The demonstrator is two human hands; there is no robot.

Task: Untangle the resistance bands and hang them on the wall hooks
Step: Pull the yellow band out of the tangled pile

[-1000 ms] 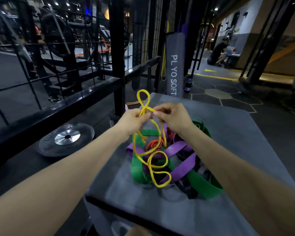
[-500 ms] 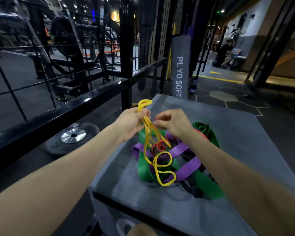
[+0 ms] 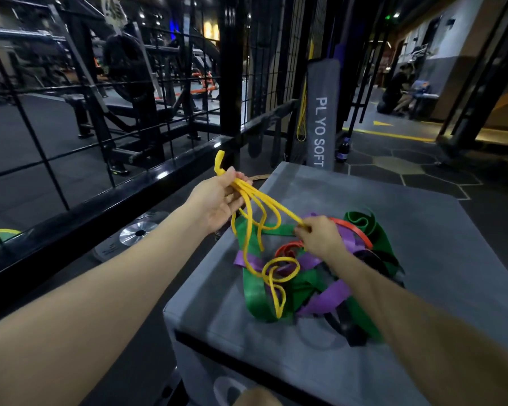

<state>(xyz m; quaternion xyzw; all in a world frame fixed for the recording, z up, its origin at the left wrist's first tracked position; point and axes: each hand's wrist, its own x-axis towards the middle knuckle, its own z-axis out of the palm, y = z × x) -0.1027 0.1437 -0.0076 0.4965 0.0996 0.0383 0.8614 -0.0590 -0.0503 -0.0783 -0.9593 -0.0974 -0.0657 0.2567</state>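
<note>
Left hand (image 3: pixel 217 200) bunches yellow band (image 3: pixel 258 212) loops, right hand (image 3: pixel 320 238) pinches one strand taut, probably to isolate it from the tangle (image 3: pixel 320 282).

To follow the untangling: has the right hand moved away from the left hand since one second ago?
Yes. The right hand has dropped toward the band pile on the grey box, away from the left hand, stretching the yellow band.
</note>
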